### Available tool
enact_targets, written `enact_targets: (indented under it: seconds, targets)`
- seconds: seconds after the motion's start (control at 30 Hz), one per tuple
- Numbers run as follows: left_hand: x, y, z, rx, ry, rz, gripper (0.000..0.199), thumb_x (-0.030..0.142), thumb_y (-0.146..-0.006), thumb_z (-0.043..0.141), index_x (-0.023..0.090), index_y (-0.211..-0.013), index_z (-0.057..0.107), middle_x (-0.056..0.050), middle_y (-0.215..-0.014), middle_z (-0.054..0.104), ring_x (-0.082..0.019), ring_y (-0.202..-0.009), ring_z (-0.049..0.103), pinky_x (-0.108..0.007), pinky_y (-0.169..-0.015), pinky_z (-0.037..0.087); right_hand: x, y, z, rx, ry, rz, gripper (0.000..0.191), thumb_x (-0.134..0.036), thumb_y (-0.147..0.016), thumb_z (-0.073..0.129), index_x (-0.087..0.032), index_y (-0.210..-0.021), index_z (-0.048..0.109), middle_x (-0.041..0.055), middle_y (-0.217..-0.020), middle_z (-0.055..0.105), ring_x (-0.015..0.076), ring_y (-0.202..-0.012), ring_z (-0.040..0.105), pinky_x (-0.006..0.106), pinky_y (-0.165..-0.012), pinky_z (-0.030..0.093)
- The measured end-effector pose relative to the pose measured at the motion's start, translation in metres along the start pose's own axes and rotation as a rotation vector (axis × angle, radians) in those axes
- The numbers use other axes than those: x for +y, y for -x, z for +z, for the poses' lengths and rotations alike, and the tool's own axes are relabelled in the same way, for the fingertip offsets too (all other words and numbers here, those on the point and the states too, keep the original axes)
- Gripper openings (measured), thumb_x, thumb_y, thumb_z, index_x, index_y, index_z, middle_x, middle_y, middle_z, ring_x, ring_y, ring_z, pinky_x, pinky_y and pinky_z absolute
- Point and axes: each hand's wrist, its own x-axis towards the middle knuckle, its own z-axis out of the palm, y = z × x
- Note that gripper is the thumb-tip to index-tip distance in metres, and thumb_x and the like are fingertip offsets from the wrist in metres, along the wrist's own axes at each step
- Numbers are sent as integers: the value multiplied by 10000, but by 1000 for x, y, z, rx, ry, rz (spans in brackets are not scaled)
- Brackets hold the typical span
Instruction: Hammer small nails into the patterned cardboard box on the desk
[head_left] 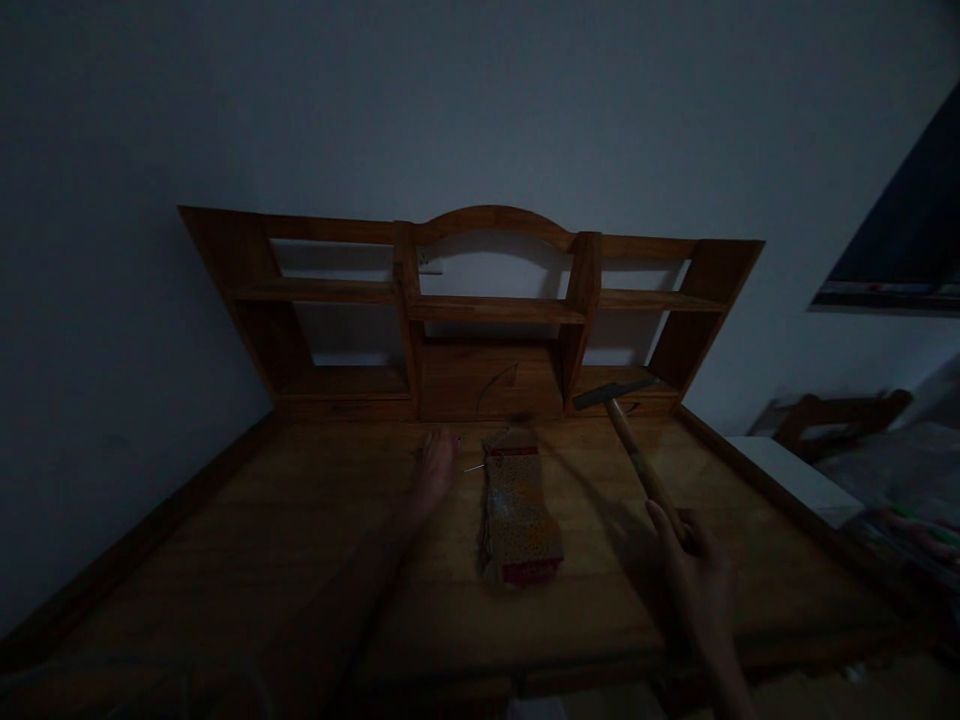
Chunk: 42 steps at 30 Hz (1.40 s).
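Note:
My right hand [697, 565] is wrapped round the wooden handle of a hammer [637, 455]. Its dark metal head is raised to the upper left of the hand, above the right part of the desk. In the middle of the desk lies a thick, worn slab of what looks like folded cardboard [521, 505], brown with red bands at both ends. A thin nail [474, 468] shows at the slab's left edge. Left of it, my left hand [436, 462] rests low over the desk with its fingers closed together; dim light hides what they hold, if anything.
The wooden desk [315, 520] has a raised rim at each side. A wooden shelf unit [495, 312] with open compartments stands along its back, against the wall. To the right are a white surface [795, 478], a wooden chair back [844, 415] and a plastic-covered heap [892, 460].

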Motion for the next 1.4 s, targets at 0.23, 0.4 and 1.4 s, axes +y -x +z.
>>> enact_targets:
  seconds: [0.23,0.4,1.4]
  targets:
    - [27,-6,-7,-14,926,-189,278,356,-757,655,151,-944,642,-95,-957,699,-202,-873,652,-303,-766,487,-8,4,-4,8,38,-39,568,-689,-749,527,-152,-846,683,65,-654,665,242,-655,610,266,-534,379]
    - [47,2,-10,-232,1166,-206,355,381,-665,770,134,-897,662,-93,-918,722,-181,-818,668,-291,-768,509,-9,3,-4,-18,52,-9,576,-703,-736,528,-163,-866,682,75,-684,676,249,-657,606,275,-539,373]
    - [36,8,19,-233,681,90,233,398,-738,681,171,-789,695,-41,-780,711,-168,-718,662,-263,-678,518,-8,4,-2,-116,274,-64,521,-681,-800,460,-224,-920,680,54,-769,710,264,-726,630,280,-584,360]
